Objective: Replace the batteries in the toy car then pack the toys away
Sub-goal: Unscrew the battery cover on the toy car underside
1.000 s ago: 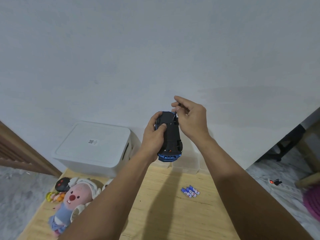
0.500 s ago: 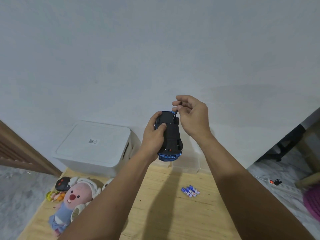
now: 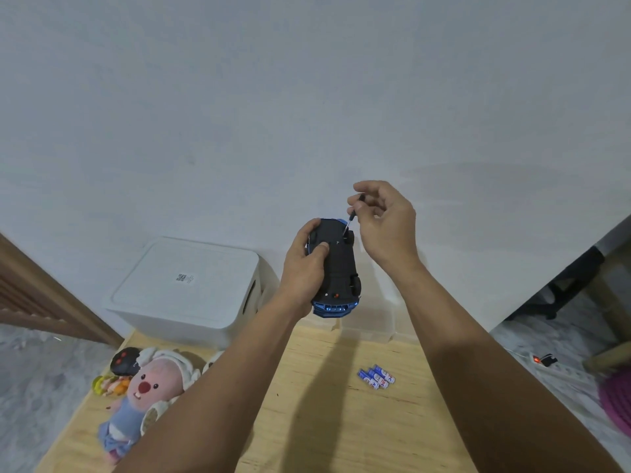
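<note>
My left hand (image 3: pixel 304 268) grips a blue toy car (image 3: pixel 338 268), held in the air upside down with its black underside toward me. My right hand (image 3: pixel 386 220) pinches a small screwdriver (image 3: pixel 351 216) between the fingertips, its thin tip angled down onto the far end of the car's underside. Several blue batteries (image 3: pixel 376 377) lie together on the wooden table (image 3: pixel 341 421) below. A pink plush toy (image 3: pixel 143 394) in a blue outfit lies at the table's left, with a black toy (image 3: pixel 124 361) and a small yellow toy (image 3: pixel 109 384) beside it.
A white lidded storage box (image 3: pixel 186 285) stands at the table's back left against the wall. A clear plastic box (image 3: pixel 368 322) sits behind the car at the back edge. On the floor to the right lie a power strip (image 3: pixel 546 365) and a pink round object (image 3: pixel 618 401).
My right hand has lifted slightly up and to the right, so more of the screwdriver's shaft shows. The car stays in my left hand, nearly still.
</note>
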Available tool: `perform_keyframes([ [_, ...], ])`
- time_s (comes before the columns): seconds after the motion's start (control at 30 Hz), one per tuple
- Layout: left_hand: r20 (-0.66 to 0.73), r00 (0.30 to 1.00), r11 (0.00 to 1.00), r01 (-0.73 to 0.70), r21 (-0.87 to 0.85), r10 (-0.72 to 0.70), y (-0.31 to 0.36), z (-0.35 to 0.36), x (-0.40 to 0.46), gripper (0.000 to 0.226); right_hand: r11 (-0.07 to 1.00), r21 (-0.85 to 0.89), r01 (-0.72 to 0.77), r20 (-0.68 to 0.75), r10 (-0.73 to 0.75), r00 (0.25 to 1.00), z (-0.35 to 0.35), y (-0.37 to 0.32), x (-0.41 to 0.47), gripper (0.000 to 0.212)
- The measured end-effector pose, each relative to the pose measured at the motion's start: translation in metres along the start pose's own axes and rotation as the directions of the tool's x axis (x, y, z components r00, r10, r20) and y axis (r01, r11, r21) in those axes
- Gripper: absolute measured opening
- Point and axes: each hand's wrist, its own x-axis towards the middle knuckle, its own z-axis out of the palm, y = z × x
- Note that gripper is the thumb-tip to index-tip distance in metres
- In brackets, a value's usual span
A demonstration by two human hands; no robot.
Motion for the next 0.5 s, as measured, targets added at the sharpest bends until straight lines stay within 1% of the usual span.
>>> perform_keyframes([
  [0.07, -0.002, 1.000, 1.000, 0.000, 0.006, 0.000, -0.001, -0.002, 0.000, 0.041, 1.000, -0.004, -0.005, -0.011, 0.005, 1.000, -0.003, 0.001, 0.001, 0.029],
  [0.1, -0.003, 1.000, 1.000, 0.003, 0.013, -0.003, -0.003, -0.003, 0.001, 0.041, 0.999, -0.046, -0.013, 0.010, 0.014, 1.000, -0.006, 0.003, 0.001, 0.029],
  [0.17, -0.004, 1.000, 1.000, 0.009, 0.025, -0.009, -0.006, -0.004, 0.000, 0.041, 0.979, -0.202, -0.028, 0.135, 0.056, 0.989, -0.009, 0.005, 0.002, 0.027],
  [0.23, -0.005, 1.000, 0.999, 0.004, 0.047, -0.004, -0.010, -0.004, 0.000, 0.040, 0.928, -0.373, -0.002, 0.302, 0.124, 0.945, -0.010, 0.011, -0.001, 0.020],
  [0.3, -0.011, 1.000, 0.997, -0.008, 0.075, 0.009, -0.013, -0.004, -0.001, 0.040, 0.870, -0.491, 0.055, 0.395, 0.166, 0.903, -0.009, 0.018, -0.006, 0.013],
  [0.37, -0.006, 1.000, 0.996, -0.014, 0.093, 0.015, -0.017, -0.003, 0.000, 0.040, 0.830, -0.550, 0.091, 0.419, 0.180, 0.890, -0.007, 0.023, -0.010, 0.012],
  [0.5, -0.005, 0.999, 0.991, -0.033, 0.127, 0.033, -0.021, -0.002, 0.001, 0.043, 0.781, -0.609, 0.142, 0.411, 0.157, 0.898, -0.003, 0.025, -0.014, 0.013],
])
